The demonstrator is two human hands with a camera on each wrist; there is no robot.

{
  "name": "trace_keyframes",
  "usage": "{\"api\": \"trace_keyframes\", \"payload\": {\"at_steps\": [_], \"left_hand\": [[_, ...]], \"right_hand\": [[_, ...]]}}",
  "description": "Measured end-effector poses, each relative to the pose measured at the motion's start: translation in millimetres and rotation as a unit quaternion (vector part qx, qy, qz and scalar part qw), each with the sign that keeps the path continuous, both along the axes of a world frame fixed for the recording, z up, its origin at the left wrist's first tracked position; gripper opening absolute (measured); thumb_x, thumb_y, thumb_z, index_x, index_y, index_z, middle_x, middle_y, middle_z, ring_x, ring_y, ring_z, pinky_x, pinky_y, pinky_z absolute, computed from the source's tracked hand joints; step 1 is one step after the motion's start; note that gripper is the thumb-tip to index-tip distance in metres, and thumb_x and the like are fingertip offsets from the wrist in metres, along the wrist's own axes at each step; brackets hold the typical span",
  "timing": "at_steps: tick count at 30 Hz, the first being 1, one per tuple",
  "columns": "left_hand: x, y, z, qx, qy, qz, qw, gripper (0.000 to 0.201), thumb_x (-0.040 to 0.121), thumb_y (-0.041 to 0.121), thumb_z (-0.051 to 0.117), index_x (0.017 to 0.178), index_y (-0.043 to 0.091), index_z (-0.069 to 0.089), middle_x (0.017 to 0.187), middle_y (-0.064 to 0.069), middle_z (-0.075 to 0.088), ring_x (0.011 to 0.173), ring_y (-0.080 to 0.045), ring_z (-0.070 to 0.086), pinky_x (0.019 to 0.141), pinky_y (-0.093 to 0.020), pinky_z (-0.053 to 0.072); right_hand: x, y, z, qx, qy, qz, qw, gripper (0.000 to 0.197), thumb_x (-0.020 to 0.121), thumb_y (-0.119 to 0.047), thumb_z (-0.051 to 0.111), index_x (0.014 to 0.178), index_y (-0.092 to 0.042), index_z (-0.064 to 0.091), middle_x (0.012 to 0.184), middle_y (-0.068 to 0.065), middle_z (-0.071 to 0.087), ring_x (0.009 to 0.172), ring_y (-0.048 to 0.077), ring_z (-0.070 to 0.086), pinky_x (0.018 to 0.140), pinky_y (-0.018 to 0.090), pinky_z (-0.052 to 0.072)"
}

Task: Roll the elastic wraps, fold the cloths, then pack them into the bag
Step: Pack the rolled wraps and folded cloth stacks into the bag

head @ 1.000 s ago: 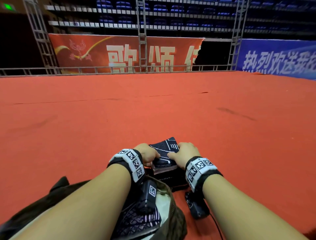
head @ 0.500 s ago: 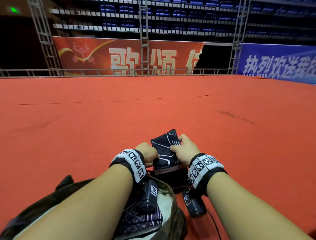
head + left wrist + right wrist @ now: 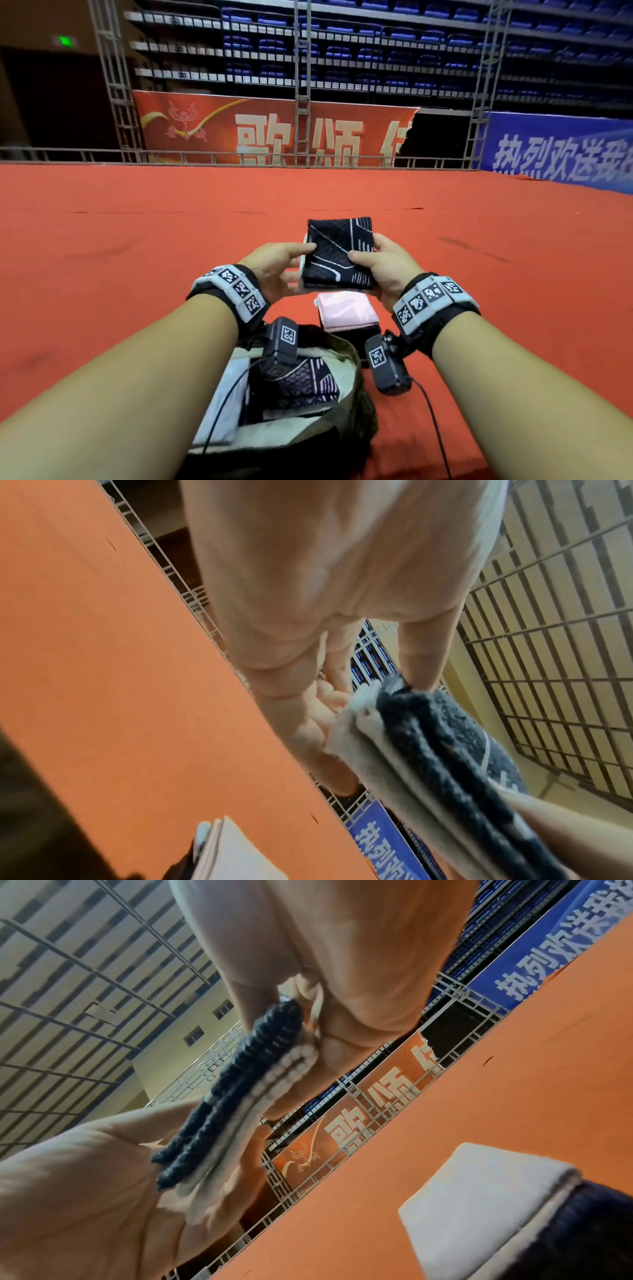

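Note:
A folded black cloth (image 3: 337,253) with white line patterns is held in the air between both hands. My left hand (image 3: 284,265) pinches its left edge, thumb on top and fingers beneath. My right hand (image 3: 378,265) pinches its right edge the same way. The left wrist view shows the folded cloth (image 3: 441,764) edge-on, dark layers over a pale one; the right wrist view shows the folded cloth (image 3: 236,1096) the same way. Below lies a stack of folded cloths (image 3: 347,313), pink on top. The open olive bag (image 3: 356,387) sits nearest me with a patterned cloth (image 3: 301,387) inside.
Everything rests on a wide red carpet (image 3: 137,274). A metal rail (image 3: 239,159) and banners close off its far edge. Wrist cameras with cables hang under both forearms above the bag. The folded stack (image 3: 479,1199) shows low at the right in the right wrist view.
Both hands lifted the black folded cloth off the stack and raised it, uncovering the pink cloth beneath. The head view tilted upward.

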State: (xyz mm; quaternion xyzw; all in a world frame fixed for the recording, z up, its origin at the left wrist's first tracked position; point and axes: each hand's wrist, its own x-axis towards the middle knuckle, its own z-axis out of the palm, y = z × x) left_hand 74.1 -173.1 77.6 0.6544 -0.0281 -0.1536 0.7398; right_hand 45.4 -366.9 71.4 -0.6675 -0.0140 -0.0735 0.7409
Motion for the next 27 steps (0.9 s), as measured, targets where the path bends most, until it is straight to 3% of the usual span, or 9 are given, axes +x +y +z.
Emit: {"api": "trace_keyframes", "payload": {"at_steps": [3, 8, 10, 13, 16, 18, 20, 24, 27], "left_hand": [[-20.4, 27.3, 6.5, 0.009, -0.034, 0.012, 0.999, 0.024, 0.09, 0.027, 0.074, 0.108, 0.013, 0.068, 0.096, -0.006, 0.073, 0.078, -0.025, 0.072, 0.066, -0.037, 0.062], [-55.6, 84.2, 0.1, 0.11, -0.047, 0.037, 0.992, 0.012, 0.095, 0.01, 0.068, 0.087, 0.009, 0.059, 0.074, -0.007, 0.073, 0.062, -0.021, 0.071, 0.061, -0.038, 0.062], [-69.1, 109.5, -8.4, 0.144, -0.013, 0.035, 0.989, 0.011, 0.097, 0.005, 0.063, 0.086, 0.005, 0.06, 0.071, -0.012, 0.071, 0.057, -0.023, 0.069, 0.056, -0.039, 0.062], [-87.5, 143.6, -26.7, 0.214, 0.03, 0.033, 0.976, 0.014, 0.094, 0.002, 0.064, 0.081, 0.002, 0.058, 0.066, -0.016, 0.066, 0.064, -0.032, 0.066, 0.059, -0.043, 0.059], [-99.1, 158.6, -40.6, 0.28, 0.044, 0.028, 0.959, 0.006, 0.09, 0.003, 0.065, 0.091, 0.0, 0.061, 0.075, -0.021, 0.065, 0.082, -0.039, 0.064, 0.08, -0.061, 0.054], [-104.4, 159.1, -40.8, 0.403, 0.007, 0.012, 0.915, 0.009, 0.094, 0.009, 0.065, 0.099, 0.001, 0.067, 0.077, -0.013, 0.066, 0.079, -0.029, 0.061, 0.076, -0.043, 0.054], [-111.4, 156.0, -35.7, 0.535, -0.028, -0.025, 0.844, 0.019, 0.094, 0.013, 0.064, 0.108, 0.002, 0.071, 0.092, -0.008, 0.073, 0.079, -0.023, 0.061, 0.07, -0.03, 0.052], [-114.7, 157.3, -29.1, 0.643, -0.037, -0.061, 0.762, 0.032, 0.086, 0.014, 0.069, 0.117, 0.009, 0.073, 0.112, -0.006, 0.076, 0.101, -0.022, 0.071, 0.092, -0.037, 0.058], [-118.1, 159.4, -22.7, 0.651, -0.06, -0.051, 0.755, 0.031, 0.088, 0.02, 0.068, 0.117, 0.009, 0.073, 0.116, -0.006, 0.074, 0.108, -0.025, 0.069, 0.093, -0.036, 0.057]], "right_hand": [[-17.7, 26.5, 9.4, 0.004, 0.014, 0.036, 0.999, 0.033, 0.093, 0.006, 0.059, 0.122, -0.009, 0.059, 0.106, 0.021, 0.071, 0.079, 0.03, 0.073, 0.069, 0.045, 0.061], [-42.6, 84.8, 6.1, -0.091, 0.084, 0.094, 0.988, 0.02, 0.097, -0.006, 0.06, 0.117, -0.003, 0.063, 0.104, 0.022, 0.072, 0.09, 0.039, 0.072, 0.084, 0.06, 0.057], [-53.9, 104.0, 0.6, -0.133, 0.137, 0.114, 0.975, 0.014, 0.097, -0.015, 0.062, 0.105, -0.003, 0.065, 0.09, 0.018, 0.073, 0.079, 0.037, 0.072, 0.073, 0.059, 0.06], [-66.7, 123.3, -11.2, -0.209, 0.194, 0.155, 0.946, 0.012, 0.099, -0.015, 0.06, 0.092, -0.006, 0.063, 0.065, 0.006, 0.068, 0.061, 0.022, 0.067, 0.05, 0.042, 0.06], [-71.2, 138.4, -29.1, -0.257, 0.216, 0.164, 0.928, 0.007, 0.098, -0.009, 0.06, 0.102, -0.004, 0.059, 0.091, 0.013, 0.07, 0.065, 0.027, 0.071, 0.044, 0.038, 0.058], [-73.0, 146.4, -38.7, -0.285, 0.219, 0.158, 0.92, 0.018, 0.094, -0.005, 0.063, 0.11, -0.005, 0.054, 0.104, 0.017, 0.064, 0.067, 0.032, 0.071, 0.05, 0.044, 0.06], [-75.0, 151.7, -45.4, -0.313, 0.211, 0.151, 0.914, 0.03, 0.092, -0.003, 0.065, 0.118, -0.006, 0.048, 0.107, 0.019, 0.059, 0.063, 0.033, 0.069, 0.048, 0.044, 0.06], [-73.0, 156.3, -52.6, -0.355, 0.205, 0.179, 0.894, 0.033, 0.093, -0.003, 0.062, 0.122, 0.001, 0.048, 0.096, 0.023, 0.068, 0.05, 0.027, 0.066, 0.038, 0.027, 0.045], [-70.1, 159.5, -52.3, -0.357, 0.196, 0.191, 0.893, 0.032, 0.092, -0.002, 0.062, 0.122, 0.001, 0.054, 0.085, 0.017, 0.066, 0.046, 0.02, 0.062, 0.041, 0.023, 0.04]]}}
